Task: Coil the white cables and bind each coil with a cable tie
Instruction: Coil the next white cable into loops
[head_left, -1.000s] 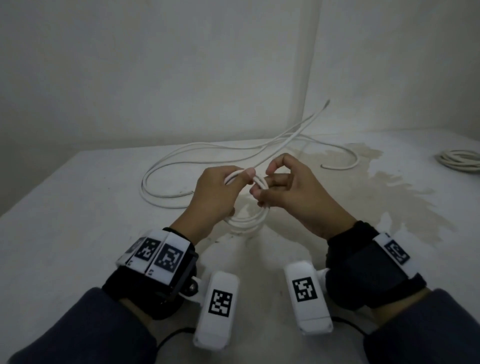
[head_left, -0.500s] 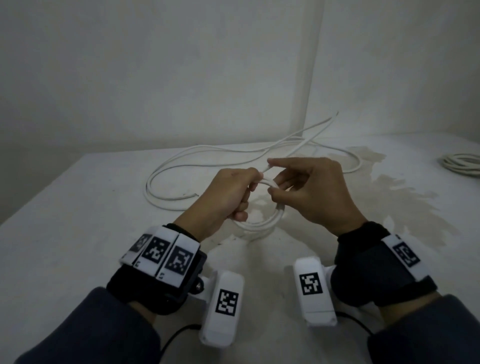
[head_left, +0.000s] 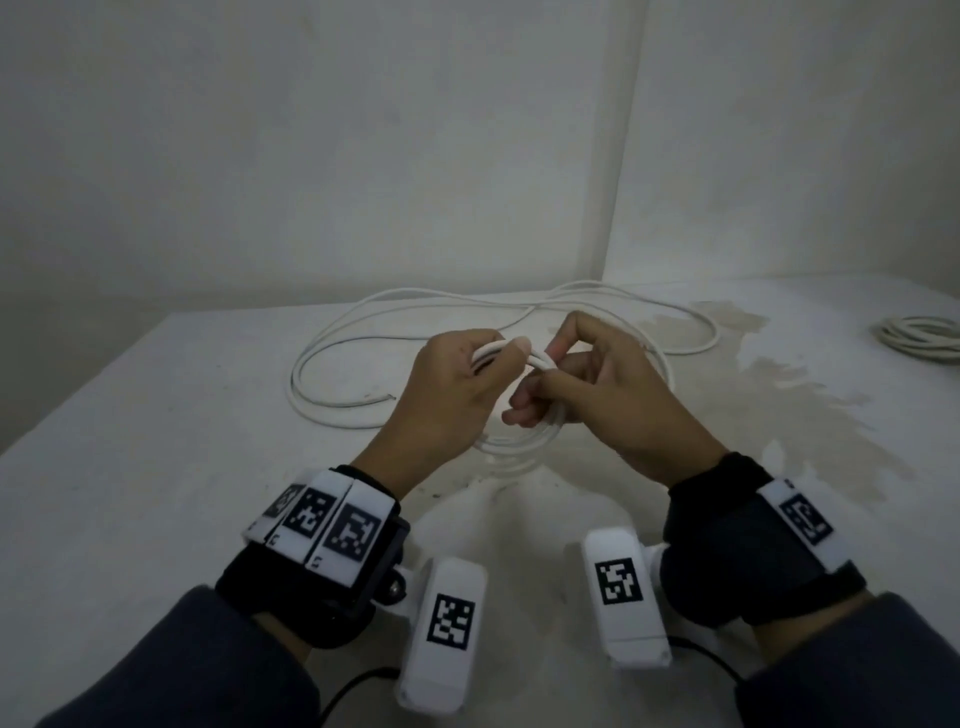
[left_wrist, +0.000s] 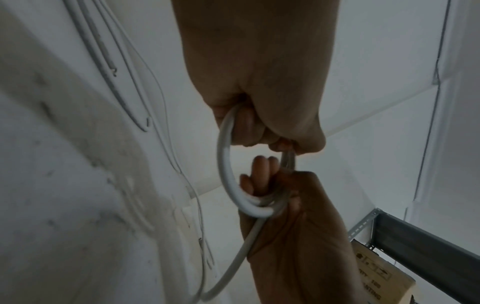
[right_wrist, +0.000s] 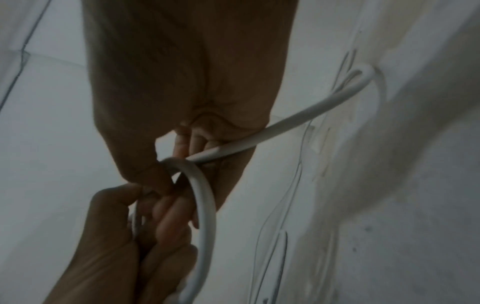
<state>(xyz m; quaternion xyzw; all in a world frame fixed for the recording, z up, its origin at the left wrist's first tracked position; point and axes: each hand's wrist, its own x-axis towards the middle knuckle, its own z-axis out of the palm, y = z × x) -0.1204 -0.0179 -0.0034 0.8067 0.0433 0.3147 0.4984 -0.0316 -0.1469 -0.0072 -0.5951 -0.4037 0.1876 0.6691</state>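
Head view: the left hand (head_left: 457, 384) grips the top of a small coil (head_left: 519, 441) of white cable, fingers curled round the gathered turns with the thumb pressing them from above. Just beside it, touching at the fingertips, the right hand (head_left: 608, 395) pinches the cable between thumb and forefinger and feeds a further turn toward the left hand's grip. The left wrist view shows the coil (left_wrist: 228, 174) hanging as a short loop of several turns below the left hand (left_wrist: 259, 72), with the right hand (left_wrist: 298, 236) closed round its lower part. The right wrist view shows the live strand (right_wrist: 298, 121) leaving the right hand (right_wrist: 182, 82) and running out toward the table.

Beyond both hands, the uncoiled remainder of the cable (head_left: 363, 358) lies in wide slack loops on the table (head_left: 130, 467). Well out past the right hand, a second bundle of cable (head_left: 919, 338) rests near the table edge. No cable tie is visible in any view.

Judgement on the step in hand — winding is at an early stage, since most of the length is still loose. For a good result:

- Keep the left-hand grip fixed so earlier turns do not spring open.
- Lay each new turn at the same diameter as the last.
- Let the strand roll between the right fingertips — this likely prevents twist building up in the slack.
- Draw slack in gradually; the far loops overlap and may snag.
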